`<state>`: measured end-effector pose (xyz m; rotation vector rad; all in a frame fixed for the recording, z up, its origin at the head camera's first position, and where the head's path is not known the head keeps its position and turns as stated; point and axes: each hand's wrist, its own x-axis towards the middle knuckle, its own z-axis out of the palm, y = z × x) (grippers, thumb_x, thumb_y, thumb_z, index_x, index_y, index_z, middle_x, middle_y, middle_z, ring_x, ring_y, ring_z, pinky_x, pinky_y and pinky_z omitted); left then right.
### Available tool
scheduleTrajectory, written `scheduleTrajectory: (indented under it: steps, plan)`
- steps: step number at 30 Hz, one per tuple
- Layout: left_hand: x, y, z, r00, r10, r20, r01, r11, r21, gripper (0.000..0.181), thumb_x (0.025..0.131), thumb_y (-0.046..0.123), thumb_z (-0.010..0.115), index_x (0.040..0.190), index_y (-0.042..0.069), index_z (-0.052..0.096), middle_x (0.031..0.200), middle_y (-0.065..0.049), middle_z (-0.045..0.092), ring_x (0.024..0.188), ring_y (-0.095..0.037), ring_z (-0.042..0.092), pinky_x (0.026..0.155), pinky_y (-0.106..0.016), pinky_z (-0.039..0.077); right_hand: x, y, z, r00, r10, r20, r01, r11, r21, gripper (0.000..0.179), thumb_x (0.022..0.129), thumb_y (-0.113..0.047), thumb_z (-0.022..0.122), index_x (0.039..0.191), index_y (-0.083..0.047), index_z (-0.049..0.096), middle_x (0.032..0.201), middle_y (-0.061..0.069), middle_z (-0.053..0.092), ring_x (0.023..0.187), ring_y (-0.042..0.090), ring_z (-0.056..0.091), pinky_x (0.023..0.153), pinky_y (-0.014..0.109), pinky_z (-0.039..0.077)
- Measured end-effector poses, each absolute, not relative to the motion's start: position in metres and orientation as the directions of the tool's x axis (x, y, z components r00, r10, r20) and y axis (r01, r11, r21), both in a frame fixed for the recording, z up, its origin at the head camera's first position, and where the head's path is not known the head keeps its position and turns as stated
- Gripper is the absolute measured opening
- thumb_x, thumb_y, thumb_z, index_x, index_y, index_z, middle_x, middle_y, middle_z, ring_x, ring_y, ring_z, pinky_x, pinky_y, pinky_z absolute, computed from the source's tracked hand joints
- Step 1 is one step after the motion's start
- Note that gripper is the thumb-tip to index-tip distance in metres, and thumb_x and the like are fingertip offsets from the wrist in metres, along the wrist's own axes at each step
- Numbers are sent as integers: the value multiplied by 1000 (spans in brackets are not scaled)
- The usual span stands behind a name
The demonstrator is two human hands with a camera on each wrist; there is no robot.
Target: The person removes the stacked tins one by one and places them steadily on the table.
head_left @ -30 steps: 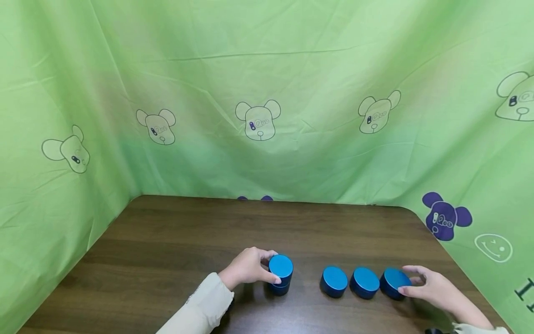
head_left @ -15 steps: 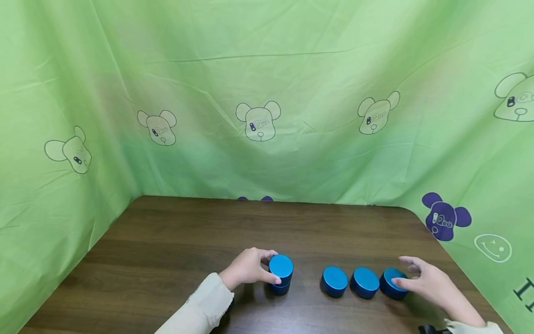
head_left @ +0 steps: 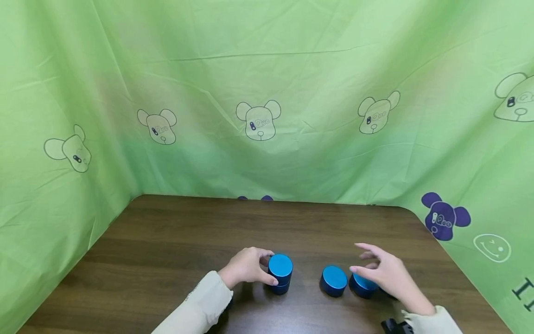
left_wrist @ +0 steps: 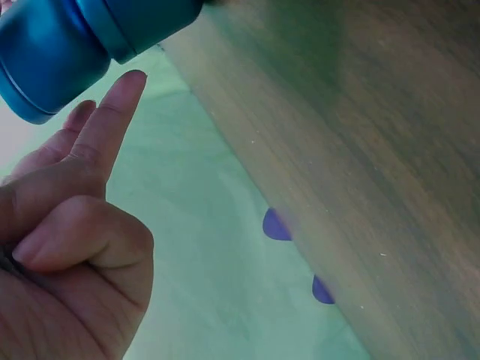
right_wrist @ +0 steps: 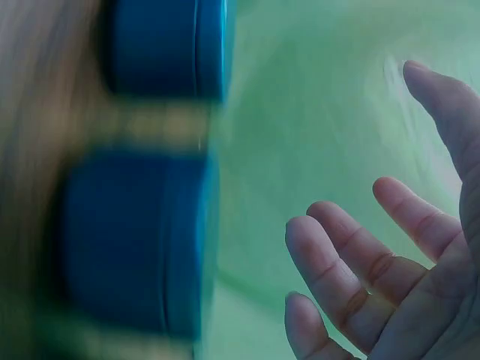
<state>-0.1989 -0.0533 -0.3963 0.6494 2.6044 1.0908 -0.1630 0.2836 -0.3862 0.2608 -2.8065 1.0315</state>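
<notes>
At the near side of the bench [head_left: 200,232], the left hand [head_left: 247,268] holds between thumb and fingers the upper blue tin [head_left: 280,265] of a stack of two; the lower blue tin [head_left: 280,289] stands straight beneath. The right hand [head_left: 388,274] is spread wide and holds nothing. The right wrist view shows what the head view hides: a lid seam along the tins' sides, and fingers well clear of them. The left wrist view shows one finger stretched out near the stack, others bent.

Half a second ago the right hand was over the right-end tin [head_left: 387,293]; now it has moved left, while the left hand and its stack have stayed. The middle tin [head_left: 362,286] lies below the right thumb, partly covered; the left-end tin [head_left: 333,280] is uncovered, just left of the fingertips; the right-end tin is almost hidden under this hand. Farther, a green cloth [head_left: 200,167] with printed bear heads hangs behind the bench.
</notes>
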Motion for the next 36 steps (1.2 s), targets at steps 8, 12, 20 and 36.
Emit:
scheduleTrajectory:
  steps: [8,12,20,36]
  plan:
    - [-201,-55,-400,-864,498,-71,333,672,661,62,67,26,87,120,4,65,88,-1,71,84,-12,65,70,-30,50,-166,238,-389,-951,-281,133,-286,626,-726,66,79,-21,79,134,1,50,103,17,65,74,11,64,63,26,51]
    - [-200,-54,-401,-865,495,-83,333,689,644,63,65,25,88,120,4,65,86,0,71,83,-12,65,68,-28,49,-171,220,-392,-931,-336,141,-322,576,-751,67,80,-19,78,135,2,48,104,20,65,73,9,64,63,26,52]
    - [-200,-51,-399,-885,454,-103,285,703,651,64,65,24,88,120,2,64,85,-1,71,81,-13,65,72,-32,50,-176,184,-396,-908,-408,98,-320,523,-790,70,79,-21,79,136,4,47,105,23,64,70,17,65,58,27,49]
    - [-200,-48,-401,-887,456,-69,305,692,655,46,63,25,89,102,7,71,78,7,67,70,-7,57,63,-26,46,-180,147,-399,-919,-386,78,-315,602,-734,71,73,-28,83,130,3,54,98,6,65,90,24,60,68,31,48]
